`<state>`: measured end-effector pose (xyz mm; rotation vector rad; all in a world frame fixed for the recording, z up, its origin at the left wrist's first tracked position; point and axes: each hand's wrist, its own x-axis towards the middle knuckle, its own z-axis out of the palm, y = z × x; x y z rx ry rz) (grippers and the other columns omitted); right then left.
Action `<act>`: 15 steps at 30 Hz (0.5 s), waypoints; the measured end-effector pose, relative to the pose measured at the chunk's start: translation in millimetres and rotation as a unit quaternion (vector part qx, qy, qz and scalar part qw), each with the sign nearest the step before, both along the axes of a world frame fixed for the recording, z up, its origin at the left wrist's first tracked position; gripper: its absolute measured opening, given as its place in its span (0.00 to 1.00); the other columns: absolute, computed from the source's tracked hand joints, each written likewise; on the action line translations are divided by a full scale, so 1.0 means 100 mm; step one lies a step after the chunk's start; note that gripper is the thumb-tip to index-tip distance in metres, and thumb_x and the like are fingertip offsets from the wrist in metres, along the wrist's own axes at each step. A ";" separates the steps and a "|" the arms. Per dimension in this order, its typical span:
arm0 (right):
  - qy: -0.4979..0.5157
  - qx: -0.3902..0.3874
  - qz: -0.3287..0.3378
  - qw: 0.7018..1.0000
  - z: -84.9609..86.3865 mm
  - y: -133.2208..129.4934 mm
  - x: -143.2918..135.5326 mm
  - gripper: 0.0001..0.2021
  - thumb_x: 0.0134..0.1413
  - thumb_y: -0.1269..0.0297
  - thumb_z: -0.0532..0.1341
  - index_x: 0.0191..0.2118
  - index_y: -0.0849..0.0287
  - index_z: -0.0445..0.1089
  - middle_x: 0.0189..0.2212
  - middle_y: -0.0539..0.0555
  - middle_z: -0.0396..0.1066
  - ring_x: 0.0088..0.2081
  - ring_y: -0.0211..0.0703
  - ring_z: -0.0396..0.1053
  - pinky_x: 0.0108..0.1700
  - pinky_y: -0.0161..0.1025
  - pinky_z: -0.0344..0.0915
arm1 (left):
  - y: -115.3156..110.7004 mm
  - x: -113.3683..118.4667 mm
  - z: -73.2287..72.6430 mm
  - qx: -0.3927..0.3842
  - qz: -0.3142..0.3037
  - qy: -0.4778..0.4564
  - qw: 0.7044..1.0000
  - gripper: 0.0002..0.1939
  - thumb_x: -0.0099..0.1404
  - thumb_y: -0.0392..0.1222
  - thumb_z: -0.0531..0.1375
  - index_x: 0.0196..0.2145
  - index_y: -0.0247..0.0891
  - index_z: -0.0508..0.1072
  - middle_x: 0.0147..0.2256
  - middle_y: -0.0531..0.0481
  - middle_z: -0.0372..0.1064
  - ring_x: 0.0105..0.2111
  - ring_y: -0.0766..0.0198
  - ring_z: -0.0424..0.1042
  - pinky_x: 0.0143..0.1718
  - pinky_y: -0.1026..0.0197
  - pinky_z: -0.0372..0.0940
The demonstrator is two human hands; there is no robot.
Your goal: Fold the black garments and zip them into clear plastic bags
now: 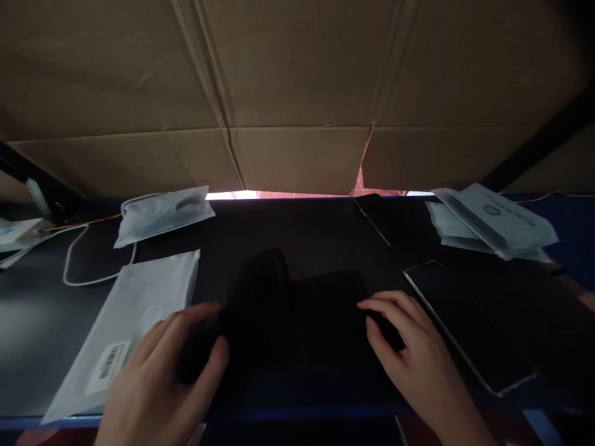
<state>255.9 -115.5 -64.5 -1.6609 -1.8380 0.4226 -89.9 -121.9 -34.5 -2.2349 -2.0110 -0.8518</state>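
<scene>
Black, soft-looking item (pixel 264 285) lies on black table (pixel 28 341) btwn L hand (pixel 167 359) & R hand (pixel 413 347), both part-curled, fingertips near its edges; can't tell if gripping.

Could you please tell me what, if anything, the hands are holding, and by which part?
The left hand and right hand have fingertips at opposite sides of a black item; it is too dark to tell whether either grips it.

Workbench with cardboard backing (pixel 297 155)
</scene>
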 end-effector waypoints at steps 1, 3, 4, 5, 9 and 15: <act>0.001 0.000 -0.001 1.000 0.00 0.00 0.00 0.11 0.73 0.61 0.59 0.52 0.41 0.77 0.51 0.52 0.76 0.52 0.53 0.78 0.52 0.54 0.78 | 0.00 0.03 0.01 0.016 -0.002 0.003 1.000 0.17 0.75 0.53 0.59 0.58 0.50 0.74 0.50 0.47 0.77 0.45 0.51 0.80 0.45 0.52 0.76; 0.001 -0.002 -0.002 1.000 -0.01 0.00 0.01 0.11 0.74 0.60 0.58 0.53 0.41 0.76 0.51 0.52 0.76 0.52 0.53 0.78 0.50 0.53 0.79 | 0.02 0.15 0.05 0.044 -0.032 -0.012 0.998 0.19 0.77 0.46 0.57 0.63 0.49 0.70 0.55 0.45 0.73 0.52 0.50 0.77 0.55 0.49 0.72; 0.000 -0.002 -0.002 1.000 -0.01 0.00 0.01 0.11 0.74 0.60 0.58 0.53 0.41 0.76 0.51 0.52 0.76 0.52 0.53 0.78 0.49 0.53 0.79 | 0.04 0.23 0.07 0.050 -0.060 -0.018 0.997 0.19 0.78 0.43 0.56 0.63 0.49 0.70 0.56 0.45 0.72 0.54 0.51 0.75 0.56 0.49 0.71; -0.002 0.001 -0.001 1.000 -0.01 0.00 0.02 0.11 0.74 0.60 0.58 0.53 0.41 0.76 0.51 0.52 0.76 0.52 0.53 0.78 0.49 0.53 0.79 | 0.07 0.31 0.08 0.047 -0.090 -0.017 0.995 0.19 0.78 0.42 0.56 0.64 0.49 0.70 0.56 0.45 0.72 0.54 0.52 0.75 0.55 0.50 0.71; -0.012 0.015 0.003 1.000 -0.02 0.01 0.02 0.10 0.73 0.60 0.59 0.52 0.43 0.77 0.50 0.53 0.77 0.51 0.53 0.79 0.51 0.55 0.78 | 0.22 0.54 -0.01 0.007 -0.143 0.041 0.989 0.19 0.75 0.52 0.64 0.59 0.46 0.74 0.52 0.45 0.76 0.48 0.47 0.76 0.45 0.47 0.72; -0.008 0.002 -0.009 1.000 -0.02 0.01 -0.01 0.10 0.73 0.60 0.58 0.52 0.42 0.76 0.50 0.52 0.76 0.51 0.53 0.79 0.52 0.56 0.78 | 0.26 0.36 0.00 0.001 -0.102 -0.038 0.994 0.08 0.78 0.49 0.60 0.43 0.46 0.77 0.41 0.53 0.77 0.38 0.59 0.78 0.39 0.57 0.71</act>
